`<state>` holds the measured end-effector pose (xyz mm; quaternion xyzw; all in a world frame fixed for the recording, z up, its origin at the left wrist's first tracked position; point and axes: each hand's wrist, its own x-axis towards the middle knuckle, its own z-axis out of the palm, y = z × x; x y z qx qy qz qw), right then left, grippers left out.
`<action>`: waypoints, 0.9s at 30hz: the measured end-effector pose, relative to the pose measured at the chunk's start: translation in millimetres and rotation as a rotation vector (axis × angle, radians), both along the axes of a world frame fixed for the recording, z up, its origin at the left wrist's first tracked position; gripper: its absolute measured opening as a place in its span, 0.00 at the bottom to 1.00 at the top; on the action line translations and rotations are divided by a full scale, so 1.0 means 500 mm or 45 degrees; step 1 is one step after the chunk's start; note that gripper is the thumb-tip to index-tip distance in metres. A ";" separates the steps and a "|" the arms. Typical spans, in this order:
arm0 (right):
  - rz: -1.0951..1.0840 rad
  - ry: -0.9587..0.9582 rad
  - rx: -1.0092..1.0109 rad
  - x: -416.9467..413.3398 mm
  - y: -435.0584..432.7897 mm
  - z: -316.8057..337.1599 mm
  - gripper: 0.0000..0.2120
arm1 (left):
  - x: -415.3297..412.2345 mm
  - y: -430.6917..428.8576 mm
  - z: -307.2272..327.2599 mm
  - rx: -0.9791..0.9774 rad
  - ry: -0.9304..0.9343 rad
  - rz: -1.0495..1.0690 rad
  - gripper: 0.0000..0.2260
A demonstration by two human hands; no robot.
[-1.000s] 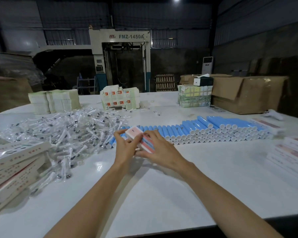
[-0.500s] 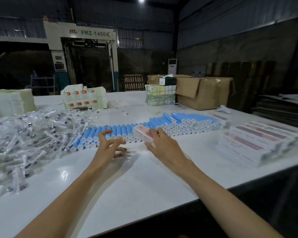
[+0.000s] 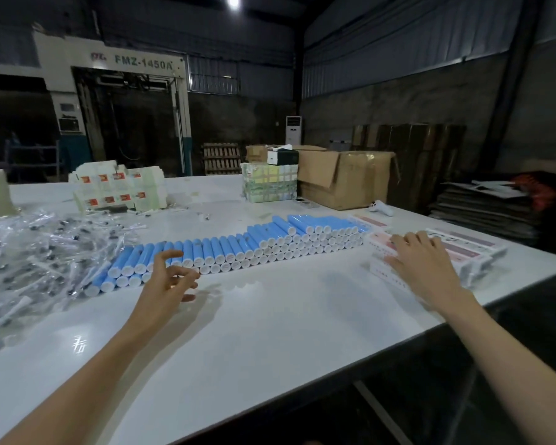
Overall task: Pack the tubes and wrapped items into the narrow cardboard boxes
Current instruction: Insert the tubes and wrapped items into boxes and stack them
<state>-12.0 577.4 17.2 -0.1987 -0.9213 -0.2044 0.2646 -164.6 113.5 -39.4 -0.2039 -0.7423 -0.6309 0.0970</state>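
A long row of blue tubes [image 3: 254,242] with white caps lies across the middle of the white table [image 3: 270,332]. To its left spreads a heap of clear-wrapped items [image 3: 45,252]. At the table's right edge sits a stack of narrow white and pink boxes [image 3: 472,248]. My right hand [image 3: 421,261] rests flat on that stack, fingers spread over the nearest box [image 3: 379,248]. My left hand [image 3: 170,277] hovers at the near side of the tube row, fingers loosely curled, holding nothing.
Folded flat cartons [image 3: 119,187] stand at the back, with a strapped bundle [image 3: 268,184] and an open brown cardboard box [image 3: 344,178] to their right. A small white tool [image 3: 381,207] lies beyond the tubes. The table's right edge runs diagonally near my right arm.
My right hand carried the narrow box from the table's middle rightward onto the stack. My left hand let go of it and stayed by the tubes. My view turned right.
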 end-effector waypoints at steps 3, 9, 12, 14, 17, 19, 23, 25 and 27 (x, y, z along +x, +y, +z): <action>-0.073 -0.060 -0.026 0.014 0.011 0.004 0.22 | 0.004 -0.003 0.003 -0.014 0.010 0.008 0.19; -0.158 -0.069 0.009 0.037 0.013 -0.004 0.19 | 0.006 -0.007 0.009 0.022 -0.003 0.034 0.19; -0.187 -0.082 0.009 0.031 0.010 -0.005 0.19 | 0.007 -0.008 0.008 -0.013 0.010 0.037 0.17; -0.221 -0.086 0.025 0.024 0.010 -0.008 0.19 | 0.006 -0.008 0.009 -0.033 0.014 0.033 0.16; -0.314 -0.087 0.051 0.014 0.001 -0.010 0.19 | 0.008 -0.008 0.010 -0.082 0.022 0.032 0.13; -0.377 -0.105 0.060 0.010 -0.004 -0.018 0.19 | 0.013 -0.006 0.011 -0.126 0.028 0.037 0.13; -0.383 -0.011 0.020 0.003 -0.013 -0.046 0.21 | 0.021 -0.006 0.016 -0.193 0.024 0.046 0.12; -0.305 0.076 -0.027 -0.018 -0.038 -0.052 0.22 | 0.028 -0.005 0.019 -0.237 0.026 0.041 0.12; -0.058 0.145 -0.084 -0.049 -0.093 -0.056 0.20 | 0.034 -0.004 0.020 -0.303 0.040 0.045 0.12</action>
